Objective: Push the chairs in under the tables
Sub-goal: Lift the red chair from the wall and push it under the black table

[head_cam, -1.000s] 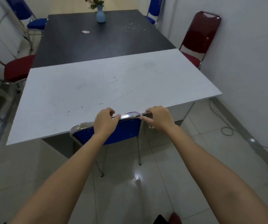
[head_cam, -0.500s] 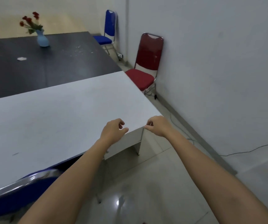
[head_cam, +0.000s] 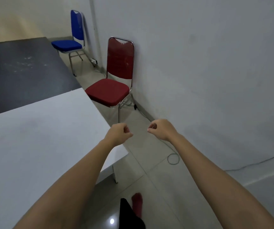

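Observation:
A red chair (head_cam: 109, 92) stands with its back against the right wall, its seat just beyond the far right corner of the white table (head_cam: 33, 138). Farther back, a blue chair (head_cam: 67, 44) stands by the wall beside the dark table (head_cam: 22, 71). My left hand (head_cam: 119, 133) hovers over the white table's right edge, fingers loosely curled and holding nothing. My right hand (head_cam: 160, 129) floats over the floor to its right, also loosely curled and empty. Both hands are well short of the red chair.
A cable (head_cam: 172, 158) runs along the foot of the wall and loops on the tiled floor. A narrow aisle (head_cam: 149, 171) lies between the white table and the wall. My foot in a red sock (head_cam: 137, 203) shows at the bottom.
Both hands let go of the blue chair's back at the white table. The view swung right, and the hands now reach out over the aisle toward the red chair.

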